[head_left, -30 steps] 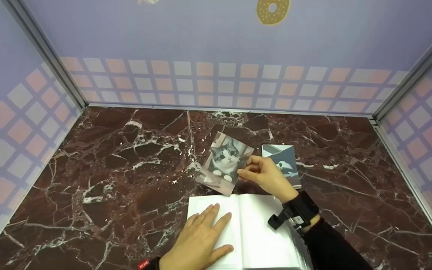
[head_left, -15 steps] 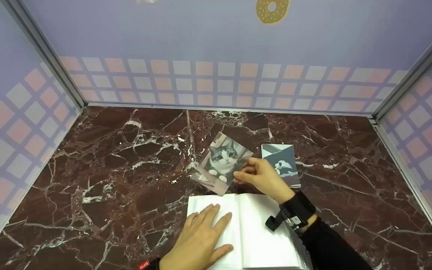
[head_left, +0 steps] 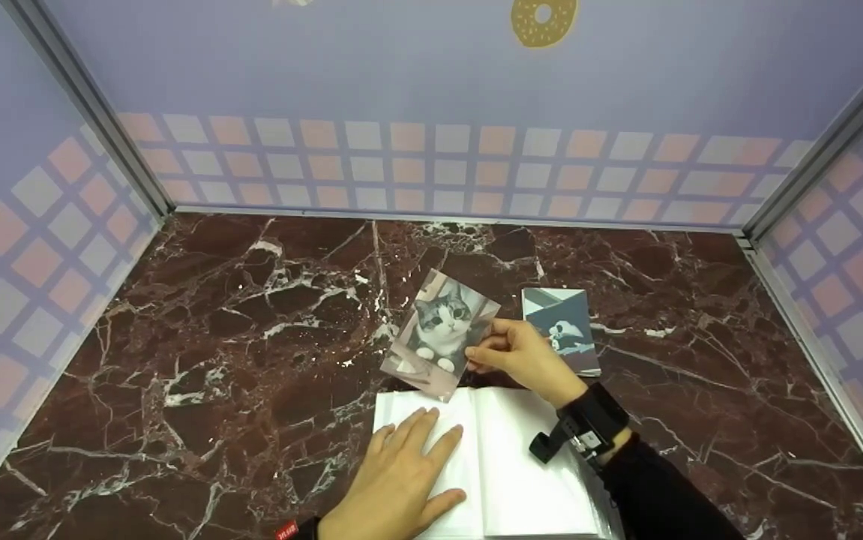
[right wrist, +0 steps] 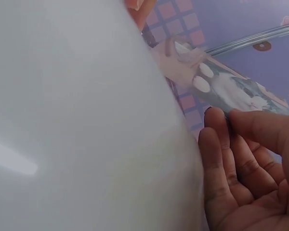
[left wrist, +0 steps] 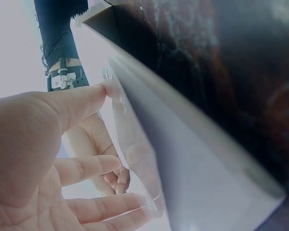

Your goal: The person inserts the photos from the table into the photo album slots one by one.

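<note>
Between thumb and fingers, my right hand (head_left: 517, 356) pinches a photo card of a cat (head_left: 442, 322) by its right edge. The card is tilted, its lower corner overlapping the top edge of an open album (head_left: 540, 480) with white, glossy pages. On the album's left page my left hand (head_left: 405, 472) rests flat, fingers spread. In the left wrist view, the fingertips (left wrist: 135, 202) touch a clear plastic sleeve (left wrist: 135, 139) on the page. The right wrist view shows the cat card (right wrist: 231, 89) beyond the pinching thumb (right wrist: 260, 125), with a white page (right wrist: 86, 96) filling the left side.
A stack of cards (head_left: 562, 330) with a blue picture on top lies behind the right hand. The marble-patterned table (head_left: 251, 360) is bounded by a lilac back wall (head_left: 401, 90) and side walls with checkered bands.
The right hand has shifted slightly left and toward the album, bringing the cat card's lower corner over the page's top edge. The left hand has stayed in place.
</note>
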